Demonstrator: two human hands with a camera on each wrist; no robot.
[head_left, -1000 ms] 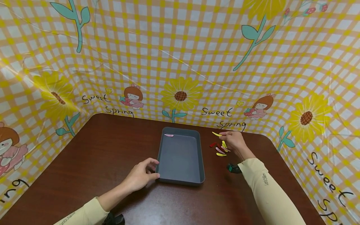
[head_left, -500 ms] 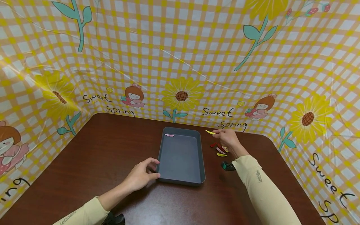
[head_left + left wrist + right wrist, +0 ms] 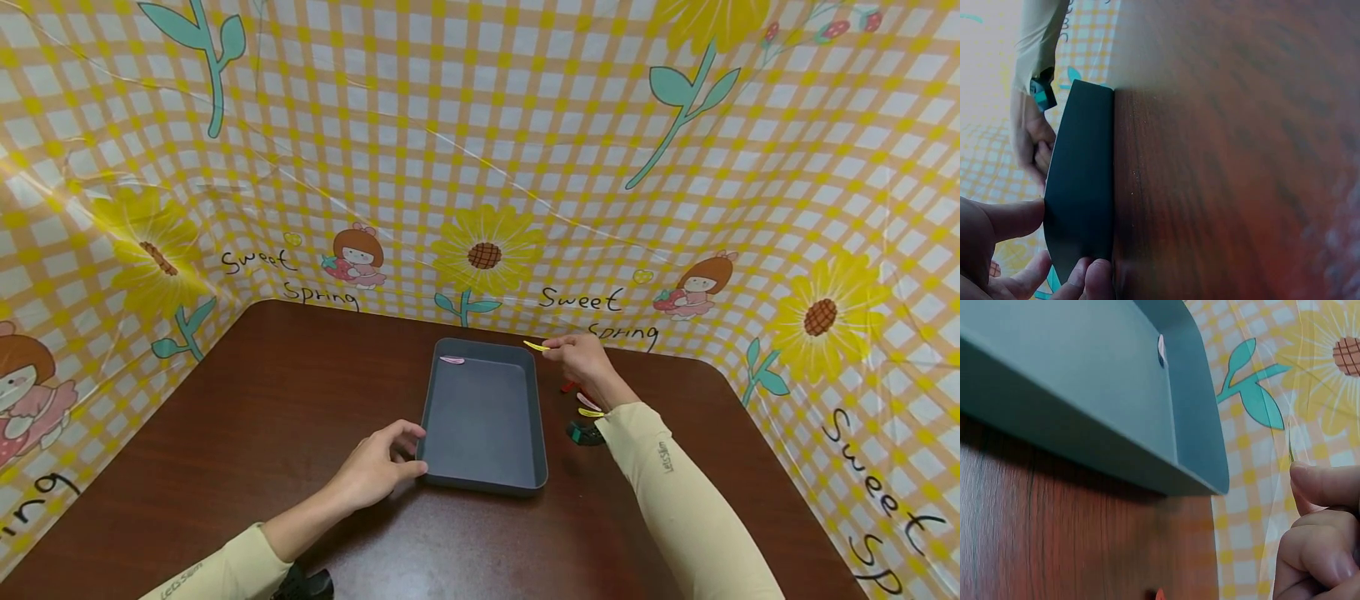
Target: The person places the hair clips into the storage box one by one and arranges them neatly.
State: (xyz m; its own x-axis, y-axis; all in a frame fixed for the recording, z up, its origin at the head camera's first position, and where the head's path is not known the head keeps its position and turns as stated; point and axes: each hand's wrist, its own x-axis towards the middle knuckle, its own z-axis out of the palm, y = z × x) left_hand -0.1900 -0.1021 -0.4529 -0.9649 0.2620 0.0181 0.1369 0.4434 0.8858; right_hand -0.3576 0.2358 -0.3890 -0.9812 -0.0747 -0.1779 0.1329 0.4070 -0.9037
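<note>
Your right hand [image 3: 581, 360] pinches a yellow hair clip [image 3: 536, 346] between thumb and fingertip, the other fingers curled in. The clip's free end points left from those fingertips, toward the grey tray [image 3: 483, 433], and the right wrist view shows it apart from the rim. Your left hand [image 3: 378, 467] has its fingers loosely spread, thumb and fingertips touching the tray's near left corner. Inside the tray, well beyond your left fingers, lies a pink clip [image 3: 452, 361]. Nearer you than your right fingers, on the table [image 3: 322, 375], lie a red clip [image 3: 567, 387], another pink clip [image 3: 588, 402] and another yellow clip [image 3: 590, 413], partly hidden around your wrist.
</note>
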